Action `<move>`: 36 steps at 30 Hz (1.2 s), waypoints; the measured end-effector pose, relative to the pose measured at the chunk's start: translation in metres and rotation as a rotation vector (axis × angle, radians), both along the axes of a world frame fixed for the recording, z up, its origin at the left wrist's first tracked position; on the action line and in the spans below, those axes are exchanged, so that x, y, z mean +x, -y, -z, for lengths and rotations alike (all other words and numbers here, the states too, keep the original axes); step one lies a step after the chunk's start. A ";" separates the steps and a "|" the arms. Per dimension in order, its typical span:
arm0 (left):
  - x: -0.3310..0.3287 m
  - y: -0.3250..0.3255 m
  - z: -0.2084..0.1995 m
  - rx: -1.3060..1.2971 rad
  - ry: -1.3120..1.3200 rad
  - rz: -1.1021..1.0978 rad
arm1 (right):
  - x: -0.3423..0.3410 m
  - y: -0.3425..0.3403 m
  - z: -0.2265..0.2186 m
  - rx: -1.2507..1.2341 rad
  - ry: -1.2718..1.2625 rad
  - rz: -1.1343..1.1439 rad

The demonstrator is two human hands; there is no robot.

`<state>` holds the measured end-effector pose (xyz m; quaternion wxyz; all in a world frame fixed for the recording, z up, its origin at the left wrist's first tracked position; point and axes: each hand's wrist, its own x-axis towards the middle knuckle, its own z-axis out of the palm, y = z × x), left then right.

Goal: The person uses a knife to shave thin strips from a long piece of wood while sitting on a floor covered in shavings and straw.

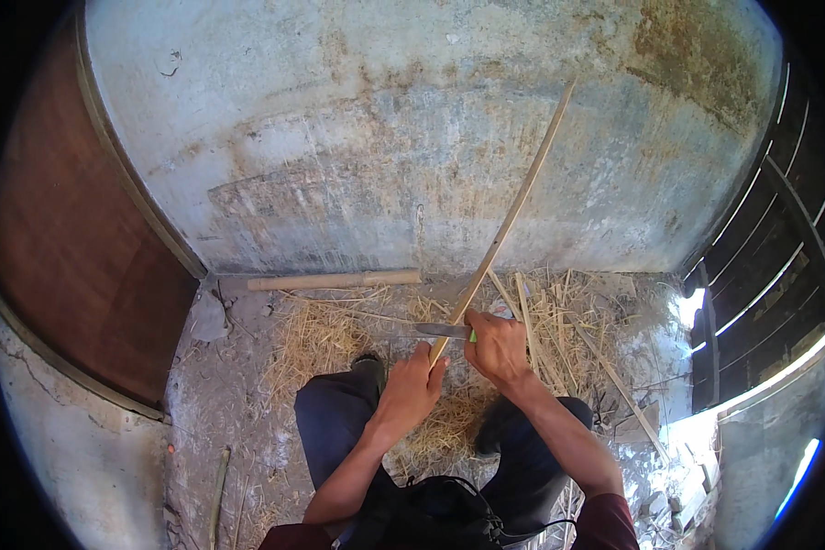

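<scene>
Shaving step in hand: left hand point(411, 385) clamped on the lower end of the bamboo strip point(509, 220), which slants up toward the wall point(412, 119). Right hand point(497, 348) closed on the knife point(442, 330), blade across the strip just above the left grip. Next likely needs a steady push along the strip, away from the fingers. Shavings point(330, 339) below.

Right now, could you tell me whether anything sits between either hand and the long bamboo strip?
Nothing visible does. The left hand already grips the bamboo strip at its lower end, and the right hand holds a knife whose blade lies against it.
</scene>
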<state>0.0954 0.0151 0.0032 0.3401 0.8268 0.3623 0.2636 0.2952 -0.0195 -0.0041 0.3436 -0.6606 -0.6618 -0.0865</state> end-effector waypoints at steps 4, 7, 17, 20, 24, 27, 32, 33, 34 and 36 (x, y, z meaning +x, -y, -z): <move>0.001 0.001 -0.003 -0.050 0.000 -0.012 | -0.001 -0.002 0.001 0.060 0.046 0.032; -0.007 0.006 -0.008 -0.114 -0.003 -0.005 | 0.018 -0.013 0.014 0.034 0.068 0.180; -0.028 -0.001 0.019 -0.172 0.020 0.082 | 0.012 0.006 -0.002 0.079 -0.045 0.124; -0.027 -0.010 0.029 -0.417 0.056 0.118 | -0.002 0.006 -0.003 0.034 -0.073 -0.021; -0.019 -0.012 0.035 -0.678 0.167 0.139 | -0.004 0.003 0.010 0.037 0.040 -0.044; -0.020 -0.012 0.045 -0.406 0.125 0.130 | -0.008 -0.002 0.019 -0.108 0.036 0.004; -0.014 0.002 0.027 -0.197 0.021 0.008 | -0.004 -0.006 0.028 -0.012 0.068 -0.031; -0.013 0.003 0.024 -0.201 0.019 0.009 | -0.003 -0.006 0.027 -0.054 0.061 -0.034; -0.012 0.004 0.018 -0.217 0.016 0.003 | -0.002 -0.006 0.029 -0.058 0.060 -0.031; -0.013 0.006 0.014 -0.231 0.014 -0.003 | -0.001 -0.008 0.028 -0.005 0.075 -0.037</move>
